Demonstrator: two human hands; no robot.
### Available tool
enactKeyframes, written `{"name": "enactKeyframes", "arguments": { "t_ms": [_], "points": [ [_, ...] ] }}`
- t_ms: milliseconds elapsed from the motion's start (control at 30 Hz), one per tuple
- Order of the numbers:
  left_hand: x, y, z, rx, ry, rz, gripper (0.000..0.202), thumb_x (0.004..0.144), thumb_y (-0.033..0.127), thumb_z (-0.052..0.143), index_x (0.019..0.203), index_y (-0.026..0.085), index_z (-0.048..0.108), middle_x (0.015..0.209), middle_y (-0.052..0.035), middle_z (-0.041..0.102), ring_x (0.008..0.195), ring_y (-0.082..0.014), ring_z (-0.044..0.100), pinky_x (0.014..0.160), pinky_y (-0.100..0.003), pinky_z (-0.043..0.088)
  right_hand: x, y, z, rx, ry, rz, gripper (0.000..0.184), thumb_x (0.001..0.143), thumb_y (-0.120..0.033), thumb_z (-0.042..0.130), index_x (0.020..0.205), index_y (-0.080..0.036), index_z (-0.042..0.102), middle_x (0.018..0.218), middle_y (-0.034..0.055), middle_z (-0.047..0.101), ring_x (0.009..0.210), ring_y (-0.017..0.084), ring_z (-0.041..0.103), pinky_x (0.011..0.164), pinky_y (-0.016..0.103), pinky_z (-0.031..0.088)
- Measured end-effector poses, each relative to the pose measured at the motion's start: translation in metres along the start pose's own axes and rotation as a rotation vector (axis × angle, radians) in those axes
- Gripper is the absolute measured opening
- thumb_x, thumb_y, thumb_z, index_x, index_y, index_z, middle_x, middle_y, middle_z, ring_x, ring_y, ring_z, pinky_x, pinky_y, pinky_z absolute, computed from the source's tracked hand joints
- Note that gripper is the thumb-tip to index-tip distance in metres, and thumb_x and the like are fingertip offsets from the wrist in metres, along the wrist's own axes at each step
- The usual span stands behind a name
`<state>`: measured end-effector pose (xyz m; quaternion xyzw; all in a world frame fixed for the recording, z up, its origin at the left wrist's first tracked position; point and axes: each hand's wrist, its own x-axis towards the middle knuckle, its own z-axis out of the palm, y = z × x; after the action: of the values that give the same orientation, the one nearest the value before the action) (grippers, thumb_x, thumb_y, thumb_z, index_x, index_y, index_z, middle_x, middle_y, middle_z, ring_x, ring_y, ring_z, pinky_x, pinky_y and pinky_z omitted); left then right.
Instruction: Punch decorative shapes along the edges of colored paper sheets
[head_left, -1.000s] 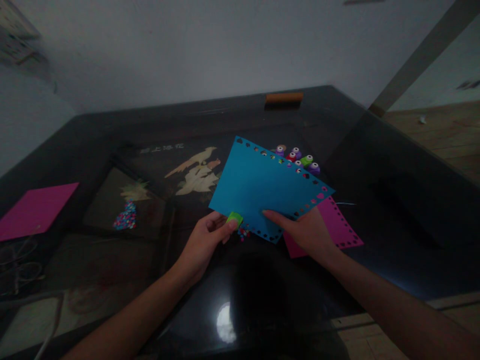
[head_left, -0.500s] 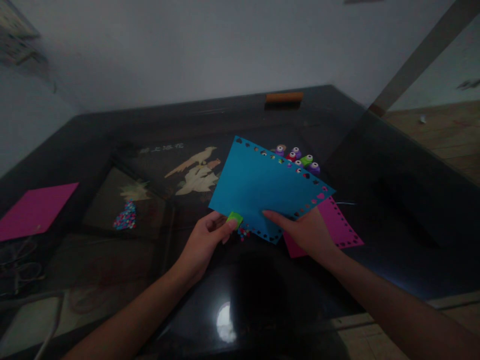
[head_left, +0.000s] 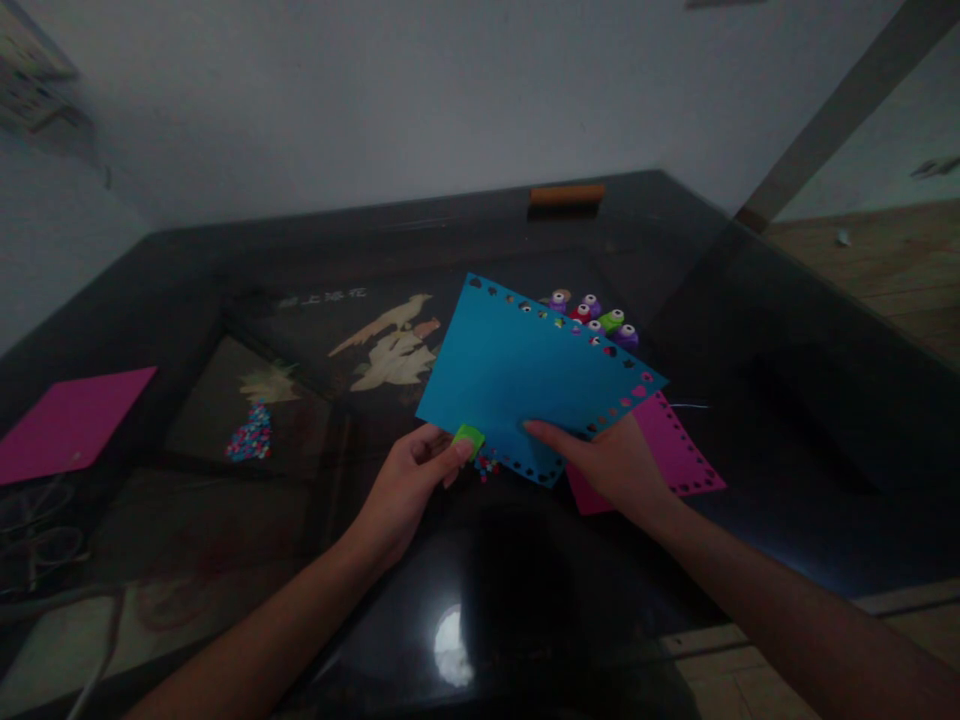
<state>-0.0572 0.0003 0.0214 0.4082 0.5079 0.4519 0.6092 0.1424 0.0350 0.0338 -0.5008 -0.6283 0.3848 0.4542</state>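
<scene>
A blue sheet of paper (head_left: 517, 370) is held up above the dark table, with punched shapes along its far, right and part of its near edge. My right hand (head_left: 607, 460) grips it from the right, thumb on top and fingers hidden underneath. My left hand (head_left: 424, 465) is closed on a green craft punch (head_left: 469, 440) at the sheet's near left edge, thumb pressing on it. Small coloured paper bits (head_left: 489, 465) lie just below the punch. Under my right hand rests a pink sheet (head_left: 679, 450) with a punched border.
Several coloured craft punches (head_left: 613, 320) stand behind the blue sheet. At the left are a pile of paper bits (head_left: 251, 435), another pink sheet (head_left: 82, 420) and a pair of glasses (head_left: 41, 545). An orange-brown cylinder (head_left: 566, 195) lies near the table's far edge.
Almost nothing differs. Both hands keep their hold on the punch and the blue sheet, and the whole view has shifted very slightly.
</scene>
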Motion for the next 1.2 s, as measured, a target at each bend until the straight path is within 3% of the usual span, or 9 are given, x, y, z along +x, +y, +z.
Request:
{"name": "enactKeyframes", "arguments": {
  "t_ms": [500, 733, 1200],
  "points": [
    [-0.0007, 0.0025, 0.002, -0.021, 0.011, -0.012, 0.029, 0.07, 0.042, 0.075, 0.08, 0.016, 0.067, 0.065, 0.0025, 0.055, 0.057, -0.0093, 0.039, 0.053, -0.023, 0.028, -0.0003, -0.0001, -0.0014, -0.024, -0.01, -0.003, 0.049, 0.069, -0.042, 0.071, 0.114, -0.026, 0.065, 0.104, 0.0087, 0.072, 0.108, 0.034, 0.062, 0.103, 0.059, 0.04],
    [-0.0016, 0.0037, 0.0029, -0.036, 0.024, -0.029, 0.03, 0.068, 0.042, 0.078, 0.08, 0.016, 0.068, 0.07, 0.0002, 0.062, 0.059, -0.01, 0.046, 0.055, -0.023, 0.031, -0.0006, -0.0023, -0.0015, -0.022, -0.016, 0.007, 0.051, 0.07, -0.041, 0.071, 0.117, -0.025, 0.063, 0.106, 0.009, 0.072, 0.109, 0.033, 0.062, 0.103, 0.057, 0.041],
    [-0.0037, 0.0081, 0.006, -0.101, 0.009, -0.046, 0.028, 0.066, 0.039, 0.08, 0.081, 0.017, 0.071, 0.075, -0.0024, 0.07, 0.075, -0.0162, 0.063, 0.075, -0.028, 0.048, -0.0004, -0.0039, -0.0019, -0.029, -0.015, -0.003, 0.053, 0.07, -0.04, 0.071, 0.12, -0.028, 0.061, 0.109, 0.0084, 0.07, 0.113, 0.034, 0.059, 0.104, 0.059, 0.039]
  ]
}}
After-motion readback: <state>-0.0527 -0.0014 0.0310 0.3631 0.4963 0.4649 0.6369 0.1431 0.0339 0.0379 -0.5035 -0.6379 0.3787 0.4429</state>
